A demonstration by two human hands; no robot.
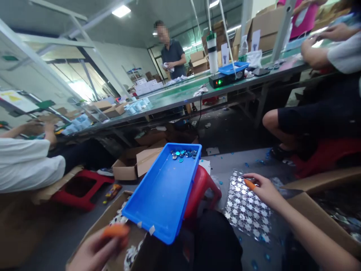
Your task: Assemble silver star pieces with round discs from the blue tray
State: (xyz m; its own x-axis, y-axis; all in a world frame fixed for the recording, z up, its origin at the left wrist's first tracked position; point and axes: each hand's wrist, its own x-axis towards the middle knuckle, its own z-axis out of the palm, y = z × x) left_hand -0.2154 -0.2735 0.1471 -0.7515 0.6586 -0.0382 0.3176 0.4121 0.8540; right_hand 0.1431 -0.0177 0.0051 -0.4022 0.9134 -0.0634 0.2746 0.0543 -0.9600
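My right hand [262, 190], with an orange cover on one finger, grips the upper edge of a clear plastic sheet [248, 205] studded with rows of silver, flower-shaped pieces. The sheet hangs at a tilt to the right of my knee. My left hand [98, 244] is blurred at the lower left, also with an orange finger cover, above a carton [113, 205] of white and dark pieces. What it holds, if anything, cannot be made out. Between my hands a blue tray [163, 188] rests on a red stool [201, 184]; small blue and silver round pieces [183, 154] lie at its far end.
An open carton [310, 199] of metallic pieces stands at the right. Another open carton [126, 165] is beyond the tray. A long workbench [175, 98] crosses ahead, with people seated at both sides and one standing behind. Blue bits [246, 164] are scattered on the floor.
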